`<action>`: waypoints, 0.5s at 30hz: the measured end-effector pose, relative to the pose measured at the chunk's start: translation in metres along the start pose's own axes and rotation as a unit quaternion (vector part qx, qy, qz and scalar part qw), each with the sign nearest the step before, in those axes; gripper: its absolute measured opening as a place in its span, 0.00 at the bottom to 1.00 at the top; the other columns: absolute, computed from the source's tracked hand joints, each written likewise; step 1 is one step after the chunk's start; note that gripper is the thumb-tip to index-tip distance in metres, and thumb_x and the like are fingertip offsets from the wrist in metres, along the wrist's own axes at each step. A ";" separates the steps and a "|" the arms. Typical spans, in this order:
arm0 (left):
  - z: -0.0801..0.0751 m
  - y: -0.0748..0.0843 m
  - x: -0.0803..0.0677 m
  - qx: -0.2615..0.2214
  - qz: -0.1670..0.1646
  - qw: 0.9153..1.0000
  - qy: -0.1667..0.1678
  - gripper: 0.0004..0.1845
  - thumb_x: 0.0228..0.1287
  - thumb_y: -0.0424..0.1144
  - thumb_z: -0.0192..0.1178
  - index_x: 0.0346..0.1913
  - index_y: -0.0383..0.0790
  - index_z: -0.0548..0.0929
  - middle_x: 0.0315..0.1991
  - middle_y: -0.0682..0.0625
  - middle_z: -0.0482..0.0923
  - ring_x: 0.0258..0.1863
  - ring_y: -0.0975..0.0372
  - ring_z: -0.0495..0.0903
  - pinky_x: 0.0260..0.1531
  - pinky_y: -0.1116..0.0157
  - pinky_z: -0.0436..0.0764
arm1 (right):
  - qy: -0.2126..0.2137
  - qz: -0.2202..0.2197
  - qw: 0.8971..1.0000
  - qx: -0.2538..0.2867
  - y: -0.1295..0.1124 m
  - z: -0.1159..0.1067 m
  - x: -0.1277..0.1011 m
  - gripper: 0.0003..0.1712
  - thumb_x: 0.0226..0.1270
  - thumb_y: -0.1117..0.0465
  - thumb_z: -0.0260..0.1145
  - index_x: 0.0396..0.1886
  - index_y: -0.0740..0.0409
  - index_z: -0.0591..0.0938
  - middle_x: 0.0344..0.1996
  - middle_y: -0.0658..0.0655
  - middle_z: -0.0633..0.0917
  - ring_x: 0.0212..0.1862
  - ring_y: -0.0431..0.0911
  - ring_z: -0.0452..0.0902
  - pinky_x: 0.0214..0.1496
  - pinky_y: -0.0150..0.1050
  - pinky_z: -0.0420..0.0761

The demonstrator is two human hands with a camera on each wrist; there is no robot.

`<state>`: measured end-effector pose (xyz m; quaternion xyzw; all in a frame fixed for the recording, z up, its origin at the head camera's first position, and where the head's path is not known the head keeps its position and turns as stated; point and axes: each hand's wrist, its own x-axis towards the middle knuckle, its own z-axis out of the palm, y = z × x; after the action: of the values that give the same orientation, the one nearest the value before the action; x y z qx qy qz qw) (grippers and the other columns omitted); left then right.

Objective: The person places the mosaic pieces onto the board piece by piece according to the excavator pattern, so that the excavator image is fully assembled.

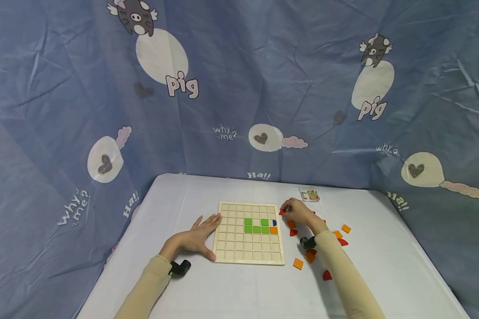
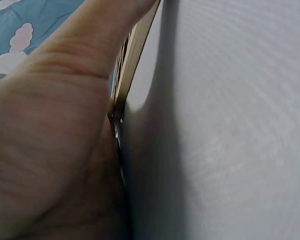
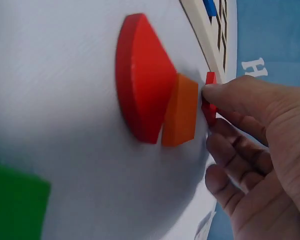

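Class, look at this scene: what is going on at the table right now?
A person sits at a white table with a wooden grid board. The left hand lies flat against the board's left edge. The right hand pinches a small red piece beside the board's right edge. Green squares, one orange and one blue piece already sit in the grid; loose red and orange pieces lie nearby.

i see long cream sleeves on both arms, a small black camera strapped at each wrist, and bare hands.
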<state>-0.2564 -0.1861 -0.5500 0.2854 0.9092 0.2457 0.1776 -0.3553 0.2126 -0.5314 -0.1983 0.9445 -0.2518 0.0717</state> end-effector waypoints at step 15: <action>0.001 -0.001 0.001 0.006 -0.007 1.000 -0.002 0.73 0.35 0.68 0.73 0.77 0.40 0.40 0.79 0.48 0.32 0.78 0.54 0.31 0.73 0.45 0.25 | 0.016 -0.031 0.999 0.021 -0.022 0.003 -0.005 0.08 0.59 0.60 0.71 0.37 0.55 0.84 0.33 0.50 0.81 0.34 0.41 0.74 0.35 0.34 0.78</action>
<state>-0.2572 -0.1857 -0.5509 0.2810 0.9121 0.2383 0.1797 -0.3424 0.1962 -0.5232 -0.2223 0.9333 -0.2772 0.0527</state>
